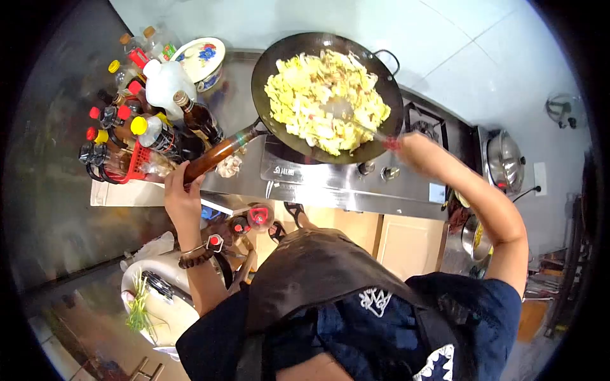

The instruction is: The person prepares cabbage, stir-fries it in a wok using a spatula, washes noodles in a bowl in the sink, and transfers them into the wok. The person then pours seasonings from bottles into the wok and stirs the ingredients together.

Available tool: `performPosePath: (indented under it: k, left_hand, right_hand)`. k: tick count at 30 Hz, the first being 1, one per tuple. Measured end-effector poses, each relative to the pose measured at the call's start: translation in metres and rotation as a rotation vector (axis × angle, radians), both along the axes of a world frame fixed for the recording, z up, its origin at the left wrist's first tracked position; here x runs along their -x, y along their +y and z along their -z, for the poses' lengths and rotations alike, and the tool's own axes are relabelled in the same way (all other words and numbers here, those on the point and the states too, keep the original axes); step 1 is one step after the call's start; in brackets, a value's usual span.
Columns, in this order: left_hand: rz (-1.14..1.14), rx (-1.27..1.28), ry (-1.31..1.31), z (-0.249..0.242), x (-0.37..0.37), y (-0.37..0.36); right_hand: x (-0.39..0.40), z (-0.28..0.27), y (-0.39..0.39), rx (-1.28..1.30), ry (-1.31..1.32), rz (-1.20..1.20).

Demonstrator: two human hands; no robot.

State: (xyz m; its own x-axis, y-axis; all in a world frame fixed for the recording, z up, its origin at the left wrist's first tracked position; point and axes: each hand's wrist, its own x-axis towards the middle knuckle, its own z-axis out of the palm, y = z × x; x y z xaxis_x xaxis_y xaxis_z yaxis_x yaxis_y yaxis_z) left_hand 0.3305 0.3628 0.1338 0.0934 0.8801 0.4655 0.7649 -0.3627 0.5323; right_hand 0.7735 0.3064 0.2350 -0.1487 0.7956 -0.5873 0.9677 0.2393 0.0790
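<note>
A large dark wok [264,105] on the stove holds chopped yellow-green vegetables [305,95]. Its wooden handle [219,157] points down to the left, and my left hand [183,190] is closed round the end of it. My right hand [419,152], slightly blurred, grips a spatula [343,109] at the wok's lower right side. The spatula's metal head lies among the vegetables near the middle of the wok.
Sauce bottles [152,133] and a red basket [138,162] crowd the counter's left end, with a lidded flowered pot [200,57] behind. Garlic [229,166] lies beside the handle. An unused burner [422,120] and a steel pot [505,159] stand right.
</note>
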Motion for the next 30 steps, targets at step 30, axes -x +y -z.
performPosePath:
  k: [30]
  left_hand:
    - [-0.069,0.139,-0.130,0.004,-0.002,-0.003]
  right_hand:
    - [-0.040,-0.060,0.113,-0.519,-0.406,0.203]
